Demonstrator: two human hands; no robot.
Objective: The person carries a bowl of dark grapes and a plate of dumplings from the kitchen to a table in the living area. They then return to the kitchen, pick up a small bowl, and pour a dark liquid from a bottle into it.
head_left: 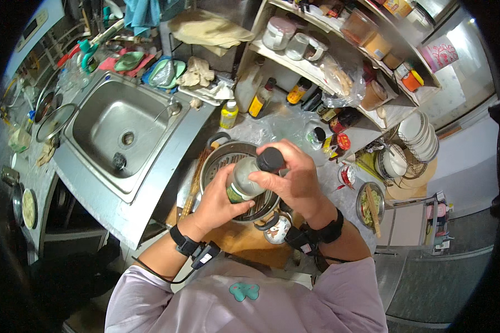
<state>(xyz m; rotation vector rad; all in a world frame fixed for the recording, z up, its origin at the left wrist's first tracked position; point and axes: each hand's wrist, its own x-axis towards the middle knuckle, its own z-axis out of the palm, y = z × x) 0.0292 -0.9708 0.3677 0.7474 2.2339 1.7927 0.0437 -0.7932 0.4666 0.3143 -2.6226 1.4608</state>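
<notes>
My left hand [216, 200] is wrapped around the lower body of a clear bottle [246, 180] with a green label. At its top, my right hand [298, 179] grips the neck and black cap [270, 160], thumb on the near side. The cap is on the bottle. Both hands hold it tilted above a metal pot [216, 155] with two dark handles. Slatted or perforated metal shows inside the pot, partly hidden by the bottle and hands. Beside the pot's near handle sits a white patterned bowl or lid [277, 229].
A steel sink [104, 125] lies to the left, with a dark scourer [119, 160] in it. Sauce bottles [263, 98] stand behind the pot under a crowded shelf [291, 58]. To the right are a bowl of chopped vegetables [364, 206] with chopsticks [373, 210] and stacked plates [421, 135].
</notes>
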